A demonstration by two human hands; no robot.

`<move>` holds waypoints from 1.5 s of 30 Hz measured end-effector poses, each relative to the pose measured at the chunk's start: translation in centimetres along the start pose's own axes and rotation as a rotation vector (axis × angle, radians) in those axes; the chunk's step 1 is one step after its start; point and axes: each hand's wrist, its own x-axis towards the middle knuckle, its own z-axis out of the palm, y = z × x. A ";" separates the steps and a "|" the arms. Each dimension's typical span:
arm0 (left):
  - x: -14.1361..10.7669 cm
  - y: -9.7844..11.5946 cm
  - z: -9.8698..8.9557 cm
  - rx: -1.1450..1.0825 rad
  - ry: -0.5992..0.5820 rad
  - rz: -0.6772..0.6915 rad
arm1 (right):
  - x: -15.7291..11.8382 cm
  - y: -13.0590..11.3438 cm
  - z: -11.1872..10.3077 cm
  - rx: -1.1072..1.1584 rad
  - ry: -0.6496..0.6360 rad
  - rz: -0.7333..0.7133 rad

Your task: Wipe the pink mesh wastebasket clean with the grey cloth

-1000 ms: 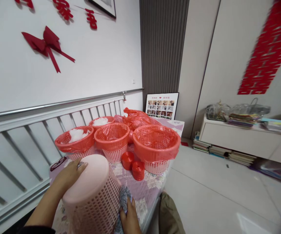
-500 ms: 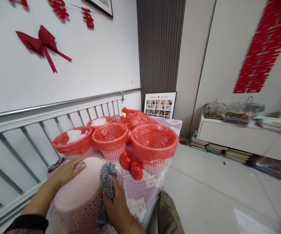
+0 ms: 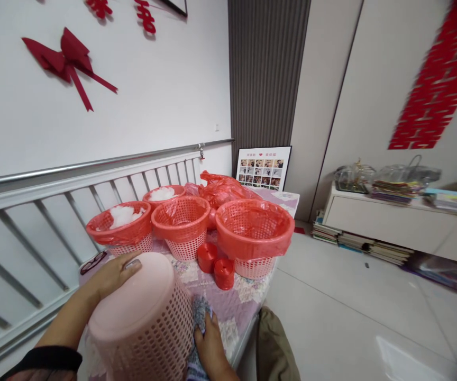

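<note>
A pale pink plastic basket with perforated sides is tipped with its solid base up, at the lower left. My left hand grips it at the far edge of the base, fingers curled over the top. My right hand is closed around a fuzzy grey cloth, pressed along the basket's right side. Two rolls of red plastic bags stand just beyond on the floral cover. The basket's rim is out of view at the bottom.
Red-lined baskets stand behind, two of them holding white stuff. A red plastic bag lies behind them. Glasses rest at the left by a white radiator. A low white cabinet is at the right.
My right hand has slid the cloth down and to the right along the basket's side. The left hand keeps its place on the base. The view has shifted slightly.
</note>
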 end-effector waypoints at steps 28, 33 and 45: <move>-0.4 1.4 -0.6 0.080 0.087 0.028 | 1.5 1.3 0.5 -0.021 -0.054 0.045; -2.2 1.3 -0.4 0.182 0.333 -0.110 | 1.9 1.6 0.6 -0.011 -0.054 0.039; -2.3 0.4 0.9 0.074 0.151 -0.129 | 1.9 -7.4 0.4 0.121 -0.064 -0.117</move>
